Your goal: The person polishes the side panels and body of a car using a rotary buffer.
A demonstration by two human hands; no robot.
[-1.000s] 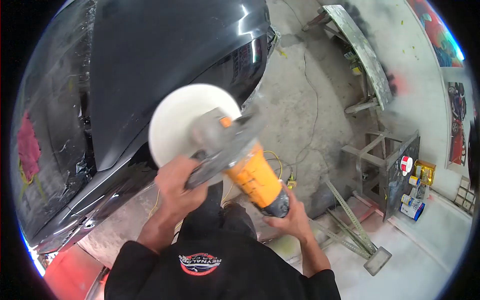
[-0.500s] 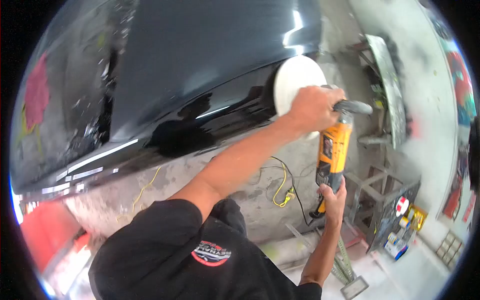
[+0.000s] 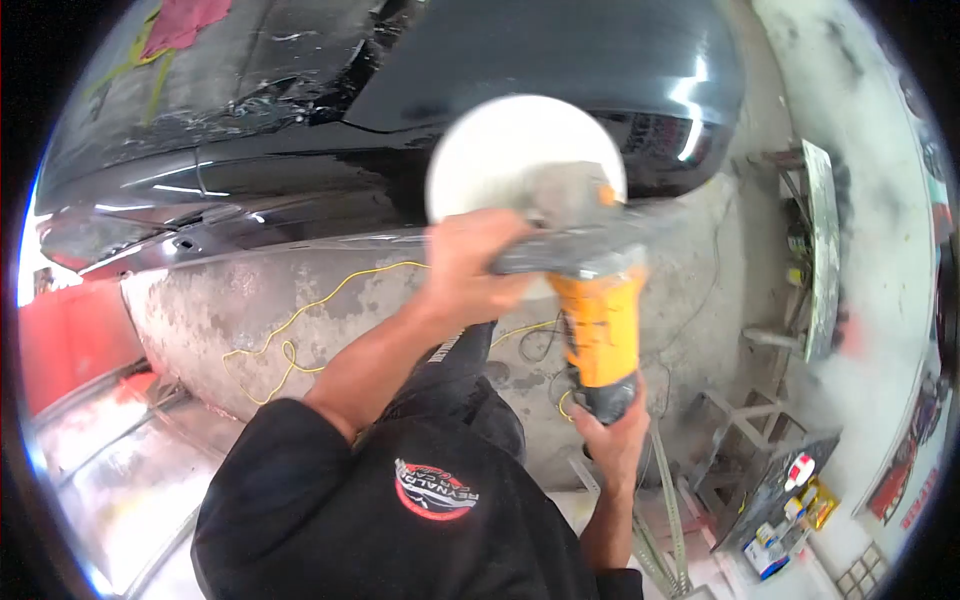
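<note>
A yellow-and-black rotary polisher [image 3: 598,325] is held in both hands over the side of a glossy black car [image 3: 330,195]. Its large round white pad [image 3: 510,140] lies against or just over the black panel; I cannot tell if they touch. My left hand [image 3: 475,262] is wrapped round the dark side handle near the polisher's head. Lower down, my right hand [image 3: 617,430] grips the black rear end of the body. The polisher's head is blurred.
A yellow cord [image 3: 300,318] snakes across the worn concrete floor. On the right are a metal stand [image 3: 745,430], a leaning panel [image 3: 822,250] and small containers [image 3: 768,550]. A pink cloth [image 3: 190,22] lies on the car at upper left.
The polisher and both hands have moved left along the car. Its pad now faces up more fully in view. The camera view has also shifted and turned.
</note>
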